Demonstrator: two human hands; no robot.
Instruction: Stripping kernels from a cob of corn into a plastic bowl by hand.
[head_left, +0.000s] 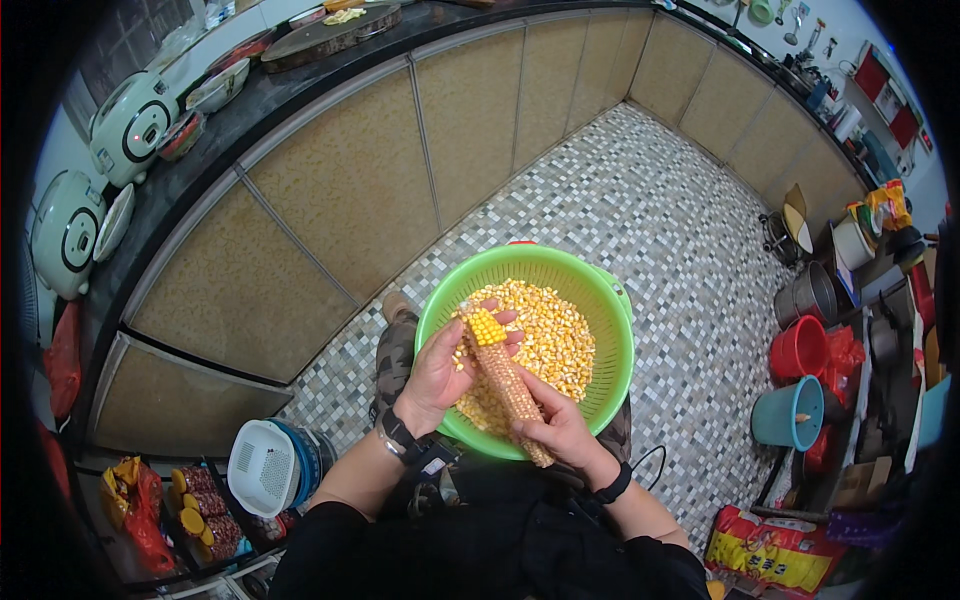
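A mostly stripped corn cob (508, 385) is held slantwise above a green plastic basket (612, 385). Yellow kernels remain only at its far end; the rest is bare and brownish. My left hand (435, 370) is closed around that far end, thumb near the kernels and fingertips showing past the cob. Lower down, my right hand (562, 430) grips the bare near end. Loose corn kernels (550, 335) lie in the basket beneath both hands. The basket sits between my knees.
Cabinets (335, 160) run along the left below a dark counter with two rice cookers (135, 125). A white basket (262, 465) stands at lower left. On the right are a red bucket (800, 345), a blue bucket (790, 415) and a red-yellow bag (770, 550) on the mosaic floor (690, 260).
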